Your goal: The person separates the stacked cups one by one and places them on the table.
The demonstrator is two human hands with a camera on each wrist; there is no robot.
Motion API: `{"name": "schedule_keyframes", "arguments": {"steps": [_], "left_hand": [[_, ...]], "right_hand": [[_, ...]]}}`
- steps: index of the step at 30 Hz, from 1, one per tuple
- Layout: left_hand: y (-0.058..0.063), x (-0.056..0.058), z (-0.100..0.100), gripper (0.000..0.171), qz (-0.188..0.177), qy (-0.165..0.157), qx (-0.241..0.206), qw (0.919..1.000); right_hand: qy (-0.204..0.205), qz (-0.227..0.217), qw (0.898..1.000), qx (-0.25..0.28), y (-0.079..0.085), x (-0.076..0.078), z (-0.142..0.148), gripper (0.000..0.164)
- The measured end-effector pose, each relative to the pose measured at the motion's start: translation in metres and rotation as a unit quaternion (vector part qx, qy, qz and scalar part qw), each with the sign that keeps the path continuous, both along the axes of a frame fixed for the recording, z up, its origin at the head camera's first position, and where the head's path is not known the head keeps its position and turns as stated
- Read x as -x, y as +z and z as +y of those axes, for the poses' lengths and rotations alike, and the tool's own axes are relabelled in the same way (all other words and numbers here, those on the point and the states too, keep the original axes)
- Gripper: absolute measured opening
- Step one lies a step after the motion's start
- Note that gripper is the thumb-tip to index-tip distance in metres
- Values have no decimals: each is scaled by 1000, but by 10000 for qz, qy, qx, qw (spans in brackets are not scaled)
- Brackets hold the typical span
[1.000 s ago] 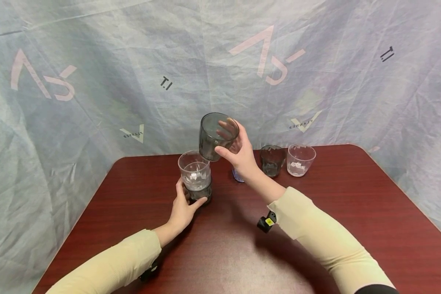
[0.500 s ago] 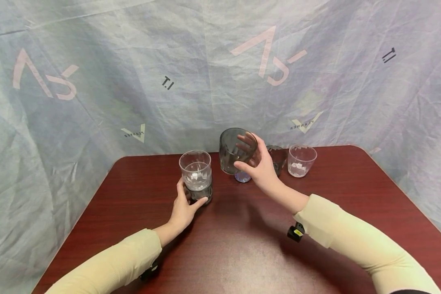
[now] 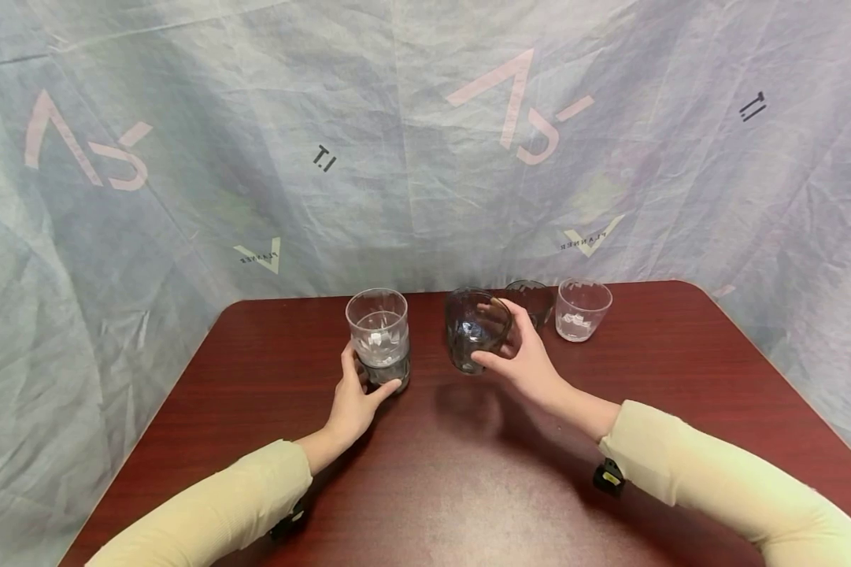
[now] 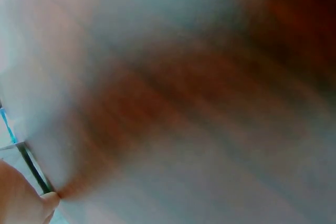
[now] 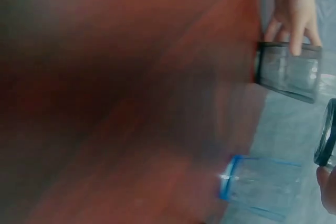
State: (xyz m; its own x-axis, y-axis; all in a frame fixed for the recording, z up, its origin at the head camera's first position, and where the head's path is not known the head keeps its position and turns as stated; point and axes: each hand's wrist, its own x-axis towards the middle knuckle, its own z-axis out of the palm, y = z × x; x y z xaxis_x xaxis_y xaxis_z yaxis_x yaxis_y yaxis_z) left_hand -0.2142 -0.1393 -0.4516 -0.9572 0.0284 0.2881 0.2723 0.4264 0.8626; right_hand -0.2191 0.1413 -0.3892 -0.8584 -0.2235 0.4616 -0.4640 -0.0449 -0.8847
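A left hand (image 3: pixel 352 402) grips the base glass (image 3: pixel 388 376) of a stack on the desk (image 3: pixel 425 496), topped by a clear glass (image 3: pixel 376 335); the right hand (image 3: pixel 527 366) holds a dark glass (image 3: pixel 468 335) aloft nearby.

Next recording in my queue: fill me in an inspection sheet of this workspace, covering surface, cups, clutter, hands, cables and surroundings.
Surface: dark red table with wood grain.
Cups: clear cup stacked on a dark cup; raised cup, also dark, off the table; blue-tinted cup beyond it, clearest in the right wrist view; rear dark cup, partly hidden, and right clear cup at the back right.
Clutter: nothing seen.
Hands: left hand grips the lower cup of the stack; right hand holds the raised cup.
Cables: nothing seen.
Surroundings: pale cloth with printed marks behind the table.
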Motion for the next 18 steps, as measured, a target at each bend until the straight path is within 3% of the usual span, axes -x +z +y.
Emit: {"name": "schedule_keyframes", "arguments": {"steps": [6,18], "left_hand": [[0,0,0,95,38,-9,-19,10000],[-2,0,-1,94,41,-28,13,10000]], "right_hand": [[206,-325,9993,10,-20,-3,4,79],[61,-770,9935,-833,-45,-4,7,78]]}}
